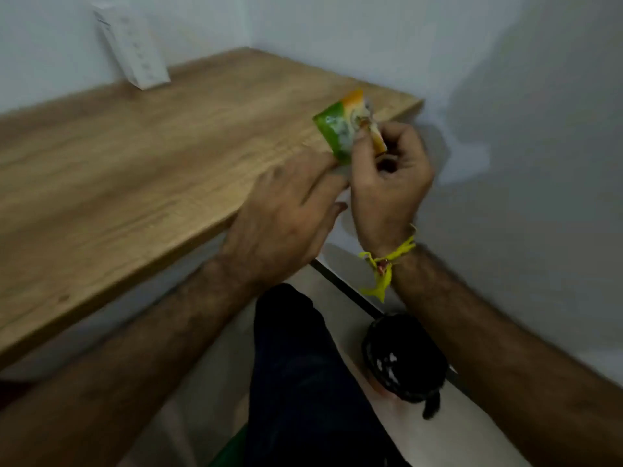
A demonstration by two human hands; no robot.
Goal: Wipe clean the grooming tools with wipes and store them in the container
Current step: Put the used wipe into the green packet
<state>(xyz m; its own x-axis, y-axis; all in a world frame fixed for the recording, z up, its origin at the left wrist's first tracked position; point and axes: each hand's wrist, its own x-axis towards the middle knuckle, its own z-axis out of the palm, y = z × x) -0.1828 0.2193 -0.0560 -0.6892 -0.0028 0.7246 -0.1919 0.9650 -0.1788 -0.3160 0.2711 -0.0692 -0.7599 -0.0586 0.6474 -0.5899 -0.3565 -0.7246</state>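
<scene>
A small green, white and orange wipe packet (340,128) is held up over the right end of the wooden table (141,156). My left hand (286,217) grips its lower green edge. My right hand (387,183), with a yellow thread tied at the wrist, pinches the packet's upper orange corner. The picture is blurred by motion. No grooming tools or storage container can be made out.
A white box (135,48) leans against the wall at the table's back left. A black bin or basket (404,358) holding some white scraps stands on the floor by the right wall. My dark-trousered leg (303,382) is below the table edge.
</scene>
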